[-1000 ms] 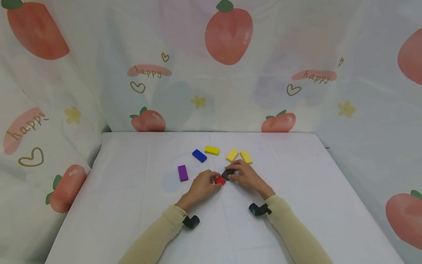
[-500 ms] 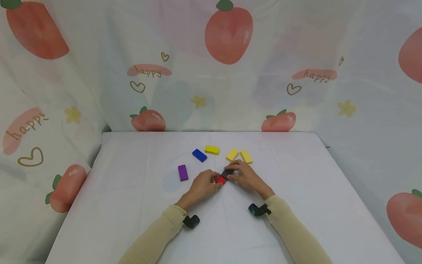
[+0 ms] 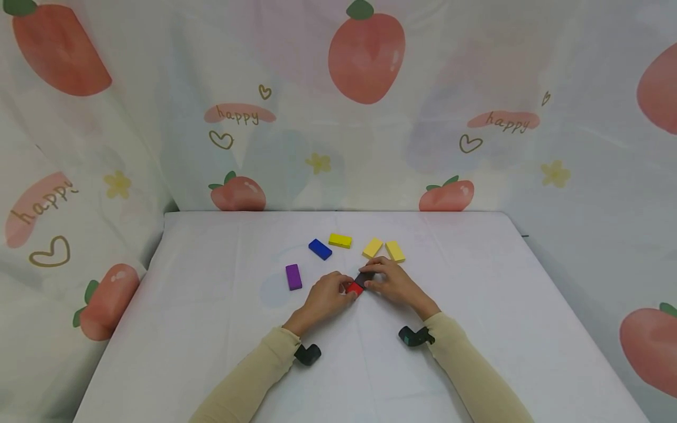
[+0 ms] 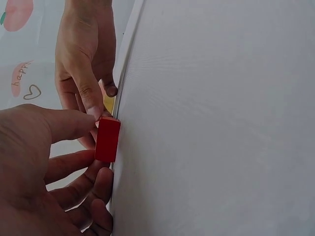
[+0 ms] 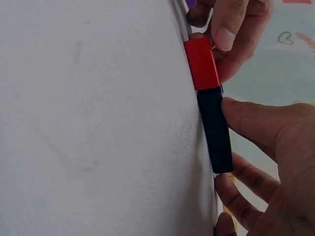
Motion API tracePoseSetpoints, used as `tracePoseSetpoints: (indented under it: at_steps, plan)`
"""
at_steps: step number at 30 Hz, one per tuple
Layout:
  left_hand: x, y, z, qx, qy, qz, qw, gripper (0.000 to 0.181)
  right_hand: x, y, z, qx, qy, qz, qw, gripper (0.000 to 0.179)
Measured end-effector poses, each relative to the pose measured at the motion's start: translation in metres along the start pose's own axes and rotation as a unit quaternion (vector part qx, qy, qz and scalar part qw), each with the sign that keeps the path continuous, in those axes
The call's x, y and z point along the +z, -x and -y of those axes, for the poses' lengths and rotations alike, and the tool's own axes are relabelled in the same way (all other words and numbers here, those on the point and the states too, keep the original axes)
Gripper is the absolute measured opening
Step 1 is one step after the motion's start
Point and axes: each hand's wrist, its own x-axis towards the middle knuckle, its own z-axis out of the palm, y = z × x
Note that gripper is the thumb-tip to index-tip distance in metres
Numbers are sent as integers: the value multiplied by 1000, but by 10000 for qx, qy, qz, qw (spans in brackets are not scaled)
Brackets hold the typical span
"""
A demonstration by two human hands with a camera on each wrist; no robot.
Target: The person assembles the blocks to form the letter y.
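Left hand [image 3: 325, 297], nearly closed, pinches a red block [image 3: 355, 288] between thumb and fingers. Right hand [image 3: 396, 284], likewise, grips a black block [image 3: 363, 278] set end to end against the red, at its 1-to-2 o'clock, both on the white desk [image 3: 222, 341]. From red: purple block [image 3: 293, 277] at 9, blue block [image 3: 319, 249] between 10 and 11, two pale-yellow blocks [image 3: 372, 247] at 1 to 2.

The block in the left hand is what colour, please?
The block is red, clearest in the right wrist view.

Fingers [image 4: 74, 163] of the left hand [image 4: 32, 164] pinch a red block [image 4: 108, 140].
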Motion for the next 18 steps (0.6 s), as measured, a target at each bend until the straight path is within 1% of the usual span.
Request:
tracePoseSetpoints:
  at_steps: [7, 12, 18]
  plan:
    - [1, -3, 1, 161, -27, 40, 9999, 35, 1, 0, 0, -47, -89, -48, 9999, 34]
    - [1, -4, 2, 175, -24, 118, 9998, 34, 1, 0, -1, 31, -150, -43, 9999, 35]
    - [3, -5, 5, 285, -19, 152, 9995, 35, 3, 1, -1, 114, -112, -63, 9999, 35]
